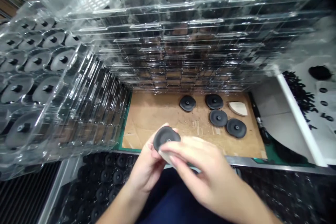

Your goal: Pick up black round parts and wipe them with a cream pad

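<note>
My left hand [149, 168] grips a black rounded disc [164, 135] with a small hub at its centre, held above the near edge of the cardboard. Over the disc's lower right rim, my right hand [203, 168] pinches a thin pale pad [166, 156]; the pad lies against or very near the rim, and fingers cover part of it. Similar black discs rest on the cardboard [152, 112]: one disc [187, 103] stands apart, and a group of three includes a disc [236, 128] at the right. Beside that group lies a pale wedge-shaped piece [238, 108].
Tall stacks of clear plastic trays [178, 38] rise behind the cardboard, and more trays [39, 77] full of discs stand at the left. A white bin wall [299, 119] borders the right, with small black parts [299, 94] beyond. Below left sits another disc-filled tray [102, 182].
</note>
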A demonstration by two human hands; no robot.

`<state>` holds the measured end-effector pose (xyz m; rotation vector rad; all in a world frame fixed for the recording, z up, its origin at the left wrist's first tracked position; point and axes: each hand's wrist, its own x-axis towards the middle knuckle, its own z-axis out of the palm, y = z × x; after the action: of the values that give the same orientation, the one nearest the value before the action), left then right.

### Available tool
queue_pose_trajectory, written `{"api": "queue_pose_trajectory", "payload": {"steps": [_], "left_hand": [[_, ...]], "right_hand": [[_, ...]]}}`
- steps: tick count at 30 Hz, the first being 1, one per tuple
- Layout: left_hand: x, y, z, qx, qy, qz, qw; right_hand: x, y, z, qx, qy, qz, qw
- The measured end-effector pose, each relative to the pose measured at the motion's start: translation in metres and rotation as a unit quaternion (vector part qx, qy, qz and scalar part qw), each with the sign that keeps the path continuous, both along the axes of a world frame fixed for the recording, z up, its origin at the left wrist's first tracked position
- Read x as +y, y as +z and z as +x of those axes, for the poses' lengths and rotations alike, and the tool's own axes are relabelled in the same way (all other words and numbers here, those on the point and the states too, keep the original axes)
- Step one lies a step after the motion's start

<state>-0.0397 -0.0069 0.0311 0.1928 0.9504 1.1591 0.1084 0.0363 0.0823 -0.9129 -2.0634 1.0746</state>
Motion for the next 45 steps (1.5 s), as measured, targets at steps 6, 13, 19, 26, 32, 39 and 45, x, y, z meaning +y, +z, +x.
{"api": "queue_pose_trajectory", "payload": {"steps": [6,13,19,26,32,39,45], "left_hand": [[0.005,-0.003,-0.011,-0.025,0.005,0.035,0.999],[0.005,0.006,0.0,-0.067,-0.014,0.031,0.997],[-0.002,0.009,0.002,-0.102,-0.016,0.031,0.994],[-0.005,-0.003,-0.001,0.111,-0.032,0.217,0.969],[0.004,-0.014,-0.002,0.511,-0.077,0.463,0.72],[0.002,-0.008,-0.003,0.521,-0.089,0.441,0.725],[0.0,0.007,-0.008,0.366,-0.214,0.126,0.897]], "right_hand": [[-0.011,-0.062,0.042,-0.081,-0.172,-0.143,0.971],[-0.015,-0.095,0.024,-0.069,-0.127,-0.165,0.976],[0.0,-0.116,-0.012,-0.064,-0.103,-0.15,0.981],[-0.014,-0.12,0.005,-0.045,-0.151,-0.109,0.982],[-0.036,-0.103,0.04,-0.03,-0.192,-0.06,0.979],[-0.035,-0.078,0.052,-0.05,-0.104,0.099,0.988],[-0.023,-0.074,0.042,-0.013,-0.087,0.112,0.99]]}}
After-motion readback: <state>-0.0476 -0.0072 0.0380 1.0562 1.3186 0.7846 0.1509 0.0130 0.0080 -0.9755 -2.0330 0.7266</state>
